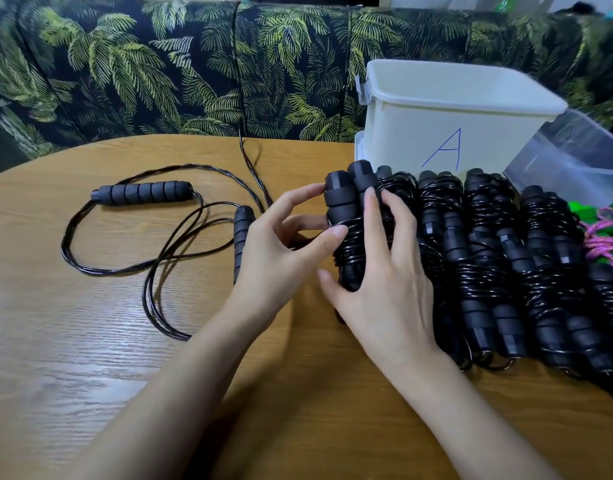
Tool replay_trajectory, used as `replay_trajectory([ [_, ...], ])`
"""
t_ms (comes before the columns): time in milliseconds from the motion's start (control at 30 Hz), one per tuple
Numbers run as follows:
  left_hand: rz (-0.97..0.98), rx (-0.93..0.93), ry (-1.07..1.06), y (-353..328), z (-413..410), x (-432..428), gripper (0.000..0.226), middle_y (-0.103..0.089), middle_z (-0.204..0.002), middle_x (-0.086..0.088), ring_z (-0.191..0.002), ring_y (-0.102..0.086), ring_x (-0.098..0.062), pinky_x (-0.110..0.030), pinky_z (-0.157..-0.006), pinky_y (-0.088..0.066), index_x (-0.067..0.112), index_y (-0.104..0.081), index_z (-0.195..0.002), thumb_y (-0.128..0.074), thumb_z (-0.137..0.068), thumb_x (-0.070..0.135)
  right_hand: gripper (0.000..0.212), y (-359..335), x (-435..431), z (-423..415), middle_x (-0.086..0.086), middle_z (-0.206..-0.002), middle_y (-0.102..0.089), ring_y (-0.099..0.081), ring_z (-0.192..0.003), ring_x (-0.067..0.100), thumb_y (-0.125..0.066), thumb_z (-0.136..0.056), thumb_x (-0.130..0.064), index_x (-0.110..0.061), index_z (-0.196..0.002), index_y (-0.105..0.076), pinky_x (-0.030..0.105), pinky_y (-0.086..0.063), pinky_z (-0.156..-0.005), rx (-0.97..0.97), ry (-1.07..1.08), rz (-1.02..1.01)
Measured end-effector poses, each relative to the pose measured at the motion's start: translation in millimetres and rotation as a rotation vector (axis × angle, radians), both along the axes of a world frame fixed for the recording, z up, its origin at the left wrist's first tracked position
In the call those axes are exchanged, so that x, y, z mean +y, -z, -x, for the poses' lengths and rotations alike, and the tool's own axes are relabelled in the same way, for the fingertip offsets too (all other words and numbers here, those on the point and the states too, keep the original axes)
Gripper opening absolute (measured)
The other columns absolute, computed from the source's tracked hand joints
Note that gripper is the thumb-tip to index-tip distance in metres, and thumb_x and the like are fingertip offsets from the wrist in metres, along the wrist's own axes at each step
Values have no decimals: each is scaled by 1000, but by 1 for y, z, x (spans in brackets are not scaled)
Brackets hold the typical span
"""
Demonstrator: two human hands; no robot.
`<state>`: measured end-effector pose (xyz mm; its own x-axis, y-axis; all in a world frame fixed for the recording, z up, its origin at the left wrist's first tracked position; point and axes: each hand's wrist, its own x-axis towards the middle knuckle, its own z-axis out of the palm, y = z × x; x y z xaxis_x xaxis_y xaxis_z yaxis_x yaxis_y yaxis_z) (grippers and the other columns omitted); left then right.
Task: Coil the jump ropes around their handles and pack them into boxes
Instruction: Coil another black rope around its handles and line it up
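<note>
A person is working at a wooden counter (90, 341), both hands closing on a wound jump rope (345, 206) at the left end of a row of finished bundles (488, 258). The left hand (281, 251) is pinching it from the left, its grip clamped with fingertips on a foam handle and thumb on the black cord, apparently to stop the last turns springing loose. The right hand (381, 282) is wrapping over it from the near right. Its grip is likewise clamped on the rope, thumb below and fingers across the top, seemingly steadying it against its neighbours. The bundles are lying side by side, probably so each can be lifted in turn into the white box (436, 133) marked "A", which is standing open just beyond them. A clear bin (575, 157) is sitting to the right of the box. Further left, an unwound rope (142, 192) is sprawling across the counter, its two handles apart, evidently yet to be coiled. A green and pink rope (606, 233) is showing at the right edge, and a palm-print sofa (125, 81) is running behind the counter.
</note>
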<state>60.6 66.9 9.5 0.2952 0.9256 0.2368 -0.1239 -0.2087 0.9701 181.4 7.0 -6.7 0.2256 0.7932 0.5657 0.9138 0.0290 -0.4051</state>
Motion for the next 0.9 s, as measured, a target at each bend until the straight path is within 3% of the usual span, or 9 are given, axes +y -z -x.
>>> replay_trajectory([
  [167,-13,-19,19,1,-1,0,49,-75,-87,-3,-74,-67,-16,-30,-76,-56,27,-60,-125,-76,-84,6,81,3,1,0,14,-157,-34,-53,-129,34,-71,-83,-28,-10,-153,-34,43,-57,-80,-57,4,-45],
  [333,-49,5,1,0,0,0,50,-72,-79,6,-71,-63,-11,-24,-71,-54,31,-61,-121,-78,-81,8,93,1,1,4,15,-152,-43,-61,-120,34,-78,-71,-40,-14,-151,-38,40,-58,-65,-124,80,-10],
  [433,-61,13,24,0,1,1,50,-73,-82,6,-72,-64,-11,-23,-73,-53,31,-60,-124,-78,-79,15,92,2,0,1,15,-151,-44,-65,-113,36,-84,-71,-29,-15,-151,-39,42,-58,-64,-71,43,-35],
  [533,-103,46,80,0,4,4,51,-72,-90,0,-83,-65,-18,-30,-82,-54,28,-58,-130,-77,-84,18,88,5,0,-6,10,-157,-36,-52,-128,26,-78,-80,-25,-21,-155,-30,35,-54,-85,83,-59,-39],
  [633,-104,40,122,-2,4,4,47,-70,-93,-1,-89,-65,-16,-34,-91,-54,26,-58,-131,-69,-87,15,84,4,1,-11,3,-159,-33,-33,-137,3,-75,-83,-21,-20,-154,-30,5,-25,-105,350,-188,-33],
  [700,-72,23,125,-3,5,5,46,-69,-95,-2,-92,-64,-15,-35,-93,-53,25,-58,-131,-68,-86,16,80,3,2,-12,-3,-153,-35,-32,-138,-7,-73,-82,-23,-19,-152,-36,6,-26,-108,501,-248,-43],
  [900,27,56,134,-4,12,8,71,-62,-124,5,-102,-68,-23,-27,-82,-55,31,-46,-143,-76,-79,31,74,-3,-2,-9,-18,-140,-47,-44,-135,1,-68,-82,-19,-24,-150,-38,18,-38,-107,736,-435,-28],
])
